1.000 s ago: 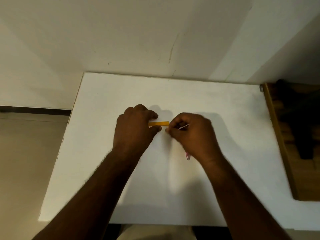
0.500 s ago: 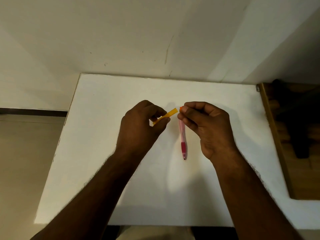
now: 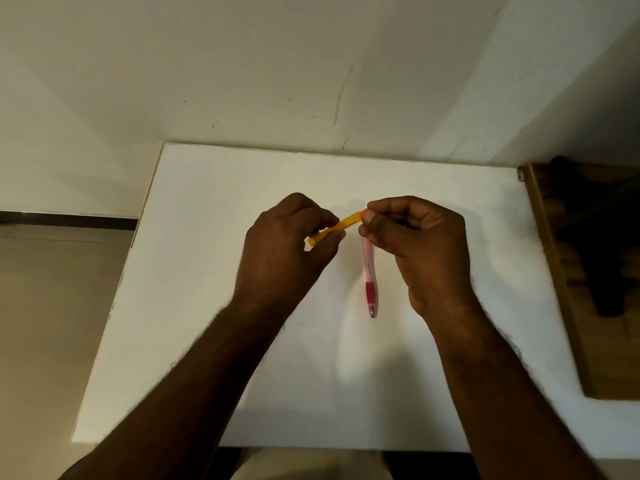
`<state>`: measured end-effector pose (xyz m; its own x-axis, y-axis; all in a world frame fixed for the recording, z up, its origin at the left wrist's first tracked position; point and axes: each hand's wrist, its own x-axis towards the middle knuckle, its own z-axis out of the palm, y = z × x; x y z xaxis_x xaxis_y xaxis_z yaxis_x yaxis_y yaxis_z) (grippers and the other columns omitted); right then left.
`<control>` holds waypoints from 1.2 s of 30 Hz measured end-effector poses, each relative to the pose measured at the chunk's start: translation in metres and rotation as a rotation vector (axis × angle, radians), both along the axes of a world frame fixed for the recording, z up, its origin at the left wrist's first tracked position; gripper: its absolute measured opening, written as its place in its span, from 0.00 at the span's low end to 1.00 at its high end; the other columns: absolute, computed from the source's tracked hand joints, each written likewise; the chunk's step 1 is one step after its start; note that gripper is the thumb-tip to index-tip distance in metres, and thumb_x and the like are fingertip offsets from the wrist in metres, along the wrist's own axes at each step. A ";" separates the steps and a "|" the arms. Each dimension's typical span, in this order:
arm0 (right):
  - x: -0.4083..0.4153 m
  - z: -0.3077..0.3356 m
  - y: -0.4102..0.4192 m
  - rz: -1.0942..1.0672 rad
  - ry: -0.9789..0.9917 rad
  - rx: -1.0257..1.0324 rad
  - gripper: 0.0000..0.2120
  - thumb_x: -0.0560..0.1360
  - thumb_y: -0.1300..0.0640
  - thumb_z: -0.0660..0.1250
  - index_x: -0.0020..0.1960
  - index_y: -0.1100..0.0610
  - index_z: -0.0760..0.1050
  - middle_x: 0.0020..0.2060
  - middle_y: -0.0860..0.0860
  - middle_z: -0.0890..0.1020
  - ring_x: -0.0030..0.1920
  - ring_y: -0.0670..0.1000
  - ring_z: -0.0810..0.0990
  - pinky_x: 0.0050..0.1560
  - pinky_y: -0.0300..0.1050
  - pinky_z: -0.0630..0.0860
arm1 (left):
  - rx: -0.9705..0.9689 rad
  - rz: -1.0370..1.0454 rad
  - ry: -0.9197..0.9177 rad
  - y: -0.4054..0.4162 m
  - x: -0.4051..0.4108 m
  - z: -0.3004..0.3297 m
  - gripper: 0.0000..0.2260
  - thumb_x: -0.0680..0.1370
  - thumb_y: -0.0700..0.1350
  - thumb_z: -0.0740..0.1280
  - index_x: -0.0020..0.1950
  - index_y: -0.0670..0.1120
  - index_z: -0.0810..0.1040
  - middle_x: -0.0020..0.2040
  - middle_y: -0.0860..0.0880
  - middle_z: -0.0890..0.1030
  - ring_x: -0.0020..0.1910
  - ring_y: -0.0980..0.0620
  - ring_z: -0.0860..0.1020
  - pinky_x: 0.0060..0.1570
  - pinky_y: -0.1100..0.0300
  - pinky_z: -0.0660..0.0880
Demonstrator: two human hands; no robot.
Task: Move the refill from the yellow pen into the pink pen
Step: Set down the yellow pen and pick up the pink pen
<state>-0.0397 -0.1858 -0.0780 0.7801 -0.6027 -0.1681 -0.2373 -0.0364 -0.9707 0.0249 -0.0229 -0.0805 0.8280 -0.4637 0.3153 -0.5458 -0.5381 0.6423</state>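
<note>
The yellow pen [image 3: 341, 226] is held above the white table [image 3: 214, 278], tilted up toward the right. My left hand [image 3: 284, 251] pinches its barrel near the lower left end. My right hand [image 3: 415, 237] has its fingertips closed on the pen's orange right end. The pink pen [image 3: 370, 278] lies on the table between my hands, its tip pointing toward me; its far end is hidden under my right fingers. No refill is visible.
A wooden board [image 3: 568, 306] with a dark object [image 3: 602, 251] on it lies along the table's right edge. A white wall [image 3: 311, 64] runs directly behind the table. Floor lies to the left.
Both hands have lifted the yellow pen off the table and tilted it. My right hand moved up and right, uncovering the pink pen, and again touches the yellow pen's end.
</note>
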 end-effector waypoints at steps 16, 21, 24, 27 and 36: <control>-0.001 -0.010 0.019 0.322 0.189 -0.495 0.15 0.79 0.60 0.70 0.65 0.49 0.82 0.59 0.44 0.85 0.53 0.41 0.82 0.61 0.36 0.77 | 0.248 0.309 0.523 -0.006 -0.003 -0.012 0.07 0.66 0.53 0.75 0.34 0.52 0.80 0.28 0.57 0.81 0.31 0.59 0.81 0.30 0.63 0.72; -0.002 -0.014 0.002 0.136 0.346 -0.680 0.15 0.76 0.49 0.74 0.61 0.50 0.81 0.52 0.48 0.86 0.49 0.49 0.84 0.55 0.47 0.81 | 0.410 0.350 0.509 -0.004 0.000 -0.016 0.13 0.68 0.57 0.76 0.32 0.49 0.81 0.27 0.55 0.79 0.29 0.59 0.75 0.27 0.65 0.61; -0.004 -0.022 0.006 0.218 0.473 -0.717 0.20 0.73 0.45 0.75 0.63 0.50 0.78 0.52 0.50 0.84 0.49 0.52 0.83 0.49 0.43 0.75 | 0.460 0.327 0.499 -0.005 0.001 -0.017 0.14 0.69 0.58 0.76 0.33 0.49 0.82 0.28 0.54 0.79 0.29 0.58 0.75 0.27 0.65 0.60; -0.003 -0.027 0.013 0.225 0.523 -0.733 0.21 0.75 0.48 0.74 0.64 0.52 0.77 0.52 0.52 0.84 0.50 0.54 0.84 0.51 0.45 0.76 | 0.473 0.307 0.495 -0.006 0.003 -0.016 0.14 0.70 0.59 0.76 0.36 0.48 0.84 0.31 0.53 0.80 0.30 0.56 0.75 0.27 0.64 0.60; 0.005 -0.001 0.003 -0.006 -0.027 0.364 0.10 0.81 0.61 0.65 0.52 0.51 0.83 0.47 0.47 0.87 0.44 0.51 0.87 0.51 0.48 0.85 | 0.360 0.358 0.408 -0.005 0.003 -0.011 0.19 0.72 0.65 0.72 0.32 0.50 0.78 0.27 0.56 0.77 0.29 0.59 0.75 0.29 0.65 0.61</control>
